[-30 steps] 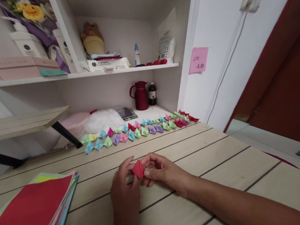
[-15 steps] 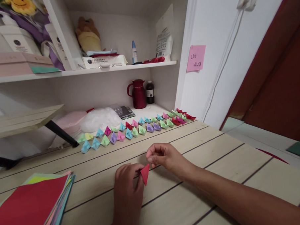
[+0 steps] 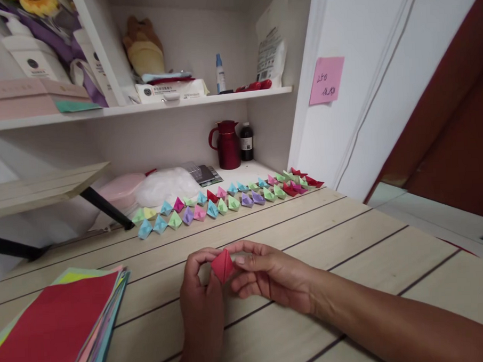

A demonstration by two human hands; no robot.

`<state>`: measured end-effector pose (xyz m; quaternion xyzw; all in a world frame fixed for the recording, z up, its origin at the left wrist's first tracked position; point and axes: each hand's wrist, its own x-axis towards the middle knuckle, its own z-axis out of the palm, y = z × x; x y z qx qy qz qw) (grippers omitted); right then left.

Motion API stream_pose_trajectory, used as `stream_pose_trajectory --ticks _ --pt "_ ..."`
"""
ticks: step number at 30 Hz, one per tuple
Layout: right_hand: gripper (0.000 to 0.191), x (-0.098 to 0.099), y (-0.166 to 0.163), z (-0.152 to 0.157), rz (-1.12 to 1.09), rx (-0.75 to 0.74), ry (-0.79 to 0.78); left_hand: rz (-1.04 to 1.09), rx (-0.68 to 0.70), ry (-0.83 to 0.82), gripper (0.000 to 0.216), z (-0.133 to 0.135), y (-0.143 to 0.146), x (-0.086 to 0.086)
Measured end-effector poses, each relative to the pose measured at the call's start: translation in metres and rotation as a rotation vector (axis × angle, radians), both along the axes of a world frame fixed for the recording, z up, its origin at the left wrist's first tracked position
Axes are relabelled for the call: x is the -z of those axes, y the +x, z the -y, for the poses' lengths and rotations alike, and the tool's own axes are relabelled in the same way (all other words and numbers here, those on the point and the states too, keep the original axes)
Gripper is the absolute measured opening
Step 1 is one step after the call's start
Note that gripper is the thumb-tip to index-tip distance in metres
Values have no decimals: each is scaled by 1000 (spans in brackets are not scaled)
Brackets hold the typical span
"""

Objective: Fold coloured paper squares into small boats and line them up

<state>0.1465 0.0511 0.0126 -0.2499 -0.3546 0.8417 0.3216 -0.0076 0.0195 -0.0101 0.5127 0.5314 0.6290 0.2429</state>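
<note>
A small piece of folded red paper [image 3: 222, 266], diamond-shaped with a crease down its middle, is held just above the wooden table [image 3: 308, 237]. My left hand [image 3: 201, 289] pinches its left side between thumb and forefinger. From the right, my right hand [image 3: 265, 273] grips its other edge with thumb and forefinger, the remaining fingers loosely curled below. Behind the hands, small folded paper boats [image 3: 233, 204] in blue, green, pink, purple and red stand in two rows along the back of the table.
A stack of coloured paper, red sheet [image 3: 59, 322] uppermost, lies at the left front. A small raised shelf [image 3: 45, 189] on black legs stands behind it. On the cabinet's lower level are a plastic bag [image 3: 167, 187], a red jug [image 3: 228, 145] and a dark bottle [image 3: 246, 142].
My right hand has come in to grasp the red paper, which now shows a diamond face instead of a narrow triangle. The camera view has shifted slightly.
</note>
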Motion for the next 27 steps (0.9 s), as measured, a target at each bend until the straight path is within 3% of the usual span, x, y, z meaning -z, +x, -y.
stream_pose_trajectory --ticks 8,17,22,27 --pt "33 2 -1 -2 8 60 -48 -299 -31 181 20 -3 -1 5" --pt "31 2 7 -22 165 248 292 -429 -48 227 23 -6 -2 7" --pt "31 9 8 -26 209 287 319 -372 -61 103 15 -4 -5 5" --pt "30 8 3 -20 215 264 353 -307 -55 23 20 -6 -8 9"
